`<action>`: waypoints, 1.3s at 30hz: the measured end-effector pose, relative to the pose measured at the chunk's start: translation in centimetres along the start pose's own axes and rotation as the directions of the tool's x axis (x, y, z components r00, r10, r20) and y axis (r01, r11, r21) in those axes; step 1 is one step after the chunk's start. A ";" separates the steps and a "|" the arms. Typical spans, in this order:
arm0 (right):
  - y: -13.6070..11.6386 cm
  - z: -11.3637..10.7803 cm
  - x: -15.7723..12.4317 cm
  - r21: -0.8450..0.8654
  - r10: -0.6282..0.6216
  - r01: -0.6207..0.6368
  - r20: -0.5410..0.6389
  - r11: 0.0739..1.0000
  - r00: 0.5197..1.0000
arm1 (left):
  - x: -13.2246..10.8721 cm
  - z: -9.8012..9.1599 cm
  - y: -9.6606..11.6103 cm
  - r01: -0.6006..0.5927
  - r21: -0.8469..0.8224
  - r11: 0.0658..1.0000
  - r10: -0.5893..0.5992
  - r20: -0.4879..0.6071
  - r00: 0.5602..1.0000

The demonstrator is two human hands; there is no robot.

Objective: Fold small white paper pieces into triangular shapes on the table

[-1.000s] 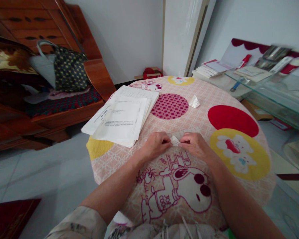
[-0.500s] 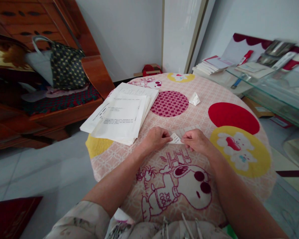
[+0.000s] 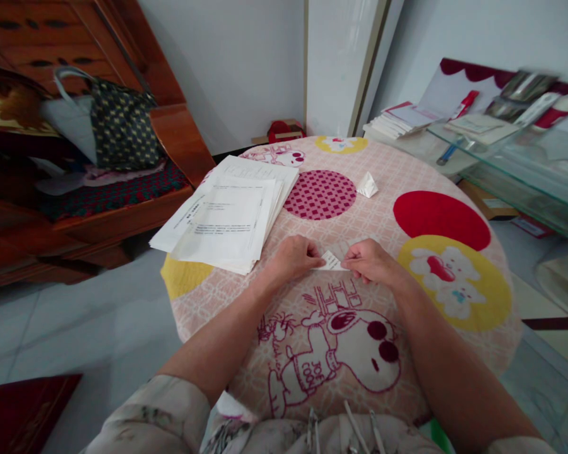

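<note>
A small piece of folded paper (image 3: 332, 261) with printed text lies low over the round table, its top coming to a point. My left hand (image 3: 297, 256) pinches its left end between thumb and fingers. At the right end, my right hand (image 3: 370, 260) grips the paper in the same way, the other fingers curled under. Beyond my hands stands a small folded paper shape (image 3: 368, 185), white with printed lines. To the left of my left hand rests a stack of printed sheets (image 3: 227, 217).
A patterned cloth (image 3: 331, 359) covers the round table. On the right are a glass shelf (image 3: 515, 170) with a metal pot and cups, and a pile of papers (image 3: 397, 121). At the left stands a wooden bench (image 3: 175, 135) with a patterned bag (image 3: 120, 123).
The view has shifted slightly. Both hands keep their hold on the folded paper, with the right fingers slightly repositioned along its right side.
</note>
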State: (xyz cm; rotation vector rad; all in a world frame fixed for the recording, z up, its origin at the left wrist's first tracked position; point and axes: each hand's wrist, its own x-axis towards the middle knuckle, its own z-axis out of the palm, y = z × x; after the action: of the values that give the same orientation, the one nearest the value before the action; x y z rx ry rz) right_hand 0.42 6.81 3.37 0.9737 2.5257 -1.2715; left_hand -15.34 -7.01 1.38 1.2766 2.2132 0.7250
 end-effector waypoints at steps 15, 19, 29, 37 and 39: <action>0.1 0.6 0.2 -0.107 -0.034 0.027 -0.061 0.994 0.998 | 0.4 -0.1 -0.2 -0.012 0.018 1.000 0.012 0.012 1.000; 0.4 0.8 0.3 -0.106 -0.056 0.046 -0.093 0.993 0.994 | 0.8 -0.2 -0.4 -0.038 0.003 0.999 0.038 0.035 0.999; 0.4 0.9 0.1 -0.117 -0.088 0.074 -0.126 0.990 0.988 | 0.7 0.0 -0.7 -0.080 -0.004 0.997 0.080 0.029 0.996; -0.1 2.0 -0.4 -0.252 -0.214 0.142 -0.283 0.957 0.935 | 0.7 0.1 -0.7 -0.091 0.040 0.995 0.090 0.020 0.996; -0.6 2.4 -0.5 -0.244 -0.241 0.176 -0.273 0.954 0.931 | 0.6 0.1 -0.6 -0.090 0.043 0.995 0.089 0.017 0.996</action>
State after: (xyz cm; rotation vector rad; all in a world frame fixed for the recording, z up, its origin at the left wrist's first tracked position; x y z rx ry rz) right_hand 0.08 4.52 2.46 0.9289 2.9965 -0.9231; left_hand -15.97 -6.68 0.82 1.4058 2.1822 0.7016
